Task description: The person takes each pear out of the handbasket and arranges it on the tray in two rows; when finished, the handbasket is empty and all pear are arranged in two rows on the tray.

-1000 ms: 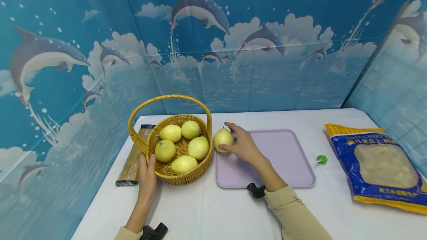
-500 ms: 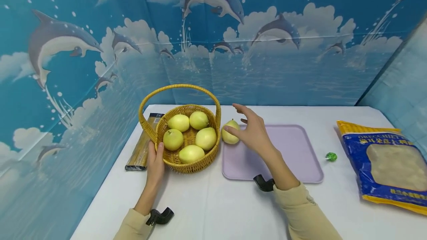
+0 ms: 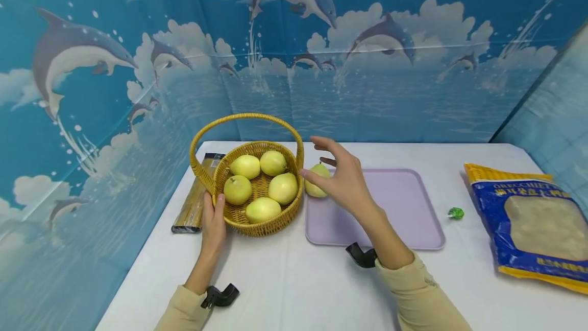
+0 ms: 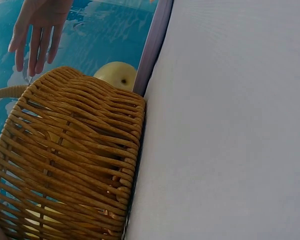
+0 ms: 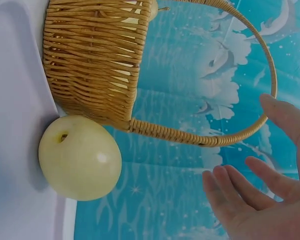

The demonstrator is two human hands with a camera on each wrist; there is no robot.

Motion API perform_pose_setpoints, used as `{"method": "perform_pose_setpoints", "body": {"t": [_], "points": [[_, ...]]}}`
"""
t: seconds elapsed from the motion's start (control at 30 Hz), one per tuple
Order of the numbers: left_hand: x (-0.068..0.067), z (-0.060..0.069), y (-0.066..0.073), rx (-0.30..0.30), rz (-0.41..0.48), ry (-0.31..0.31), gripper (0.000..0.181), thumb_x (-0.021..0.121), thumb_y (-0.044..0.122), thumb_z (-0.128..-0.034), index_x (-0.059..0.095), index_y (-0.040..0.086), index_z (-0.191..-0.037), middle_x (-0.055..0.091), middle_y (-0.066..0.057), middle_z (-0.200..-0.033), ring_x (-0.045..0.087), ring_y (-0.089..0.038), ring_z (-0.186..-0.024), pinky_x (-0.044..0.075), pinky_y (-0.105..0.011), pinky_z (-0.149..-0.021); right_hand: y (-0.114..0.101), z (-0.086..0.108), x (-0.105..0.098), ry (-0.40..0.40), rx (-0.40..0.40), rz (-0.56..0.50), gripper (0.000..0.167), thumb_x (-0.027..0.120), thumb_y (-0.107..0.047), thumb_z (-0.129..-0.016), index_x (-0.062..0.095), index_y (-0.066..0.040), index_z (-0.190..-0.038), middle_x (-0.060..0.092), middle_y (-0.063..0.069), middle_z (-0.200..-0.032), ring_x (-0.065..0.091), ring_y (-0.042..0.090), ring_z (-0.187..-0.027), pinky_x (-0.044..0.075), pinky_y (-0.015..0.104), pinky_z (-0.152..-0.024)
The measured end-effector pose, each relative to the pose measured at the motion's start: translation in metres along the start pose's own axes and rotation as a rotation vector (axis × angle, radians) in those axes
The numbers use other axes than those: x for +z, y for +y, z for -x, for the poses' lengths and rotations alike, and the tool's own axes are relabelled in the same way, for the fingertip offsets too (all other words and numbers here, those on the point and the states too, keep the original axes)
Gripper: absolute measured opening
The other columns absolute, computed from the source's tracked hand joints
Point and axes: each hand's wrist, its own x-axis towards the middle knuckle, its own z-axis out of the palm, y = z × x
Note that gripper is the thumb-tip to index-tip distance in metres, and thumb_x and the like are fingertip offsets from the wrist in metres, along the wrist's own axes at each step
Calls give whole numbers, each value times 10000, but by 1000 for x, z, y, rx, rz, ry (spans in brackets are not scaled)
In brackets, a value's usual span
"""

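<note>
A yellow woven basket (image 3: 285, 218) with an arched handle (image 3: 248, 115) contains several yellow-green pears (image 3: 262, 211). My left hand (image 3: 213, 226) holds its near left side, thumb at the rim by the handle's base; in the left wrist view only a bit of this hand shows at the lower left corner. One more pear (image 5: 80, 157) sits at the left end of the lilac tray (image 3: 390, 208), close beside the basket. Above that pear, my right hand (image 3: 344, 178) is spread with thumb and fingers apart and nothing between them. In the head view its thumb partly covers the pear.
A long pack of dry noodles (image 3: 190, 208) lies left of the basket. Right of the tray are a small green-wrapped item (image 3: 456, 213) and a large blue and yellow pasta bag (image 3: 533, 223). A dolphin-print curtain (image 3: 275, 91) stands behind the white table (image 3: 275, 280).
My right hand has let go of the pear on the tray, lifted and opened, and shifted slightly left toward the basket. My left hand stays on the basket. The head view has shifted.
</note>
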Motion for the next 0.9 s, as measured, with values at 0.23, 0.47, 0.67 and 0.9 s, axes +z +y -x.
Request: {"method": "perform_pose_setpoints", "body": {"t": [0.23, 0.47, 0.67, 0.9], "points": [[0, 1, 2, 4, 7, 14, 522, 411, 376, -1148, 339, 118, -1596, 449, -113, -1560, 398, -188, -1446, 276, -385, -1207, -4, 0, 7, -23, -1, -38, 660, 877, -247, -891, 589, -167, -1480, 614, 15, -1475, 579, 213, -1355, 543, 404, -1055], [1, 2, -1, 2, -11, 23, 527, 411, 394, -1146, 347, 122, -1593, 462, -99, -1548, 407, -180, -1442, 286, -353, -1193, 0, 1, 12, -72, 33, -73, 633, 881, -247, -885, 613, -179, -1455, 650, 52, -1429, 598, 211, -1328, 548, 399, -1046], [1, 1, -1, 15, -3, 27, 527, 420, 391, -1145, 353, 121, -1591, 469, -110, -1540, 425, -175, -1403, 302, -289, -1158, 1, 2, 17, -142, 38, -80, 627, 883, -271, -887, 604, -247, -1447, 653, -14, -1389, 602, 245, -1333, 554, 456, -1034], [2, 0, 1, -5, -11, 21, 506, 409, 336, -1152, 340, 94, -1591, 462, -142, -1531, 426, -161, -1353, 297, -235, -1119, 1, 5, 25, -238, 69, -80, 599, 872, -252, -899, 607, -237, -1436, 641, -19, -1423, 582, 248, -1368, 535, 461, -1063]]}}
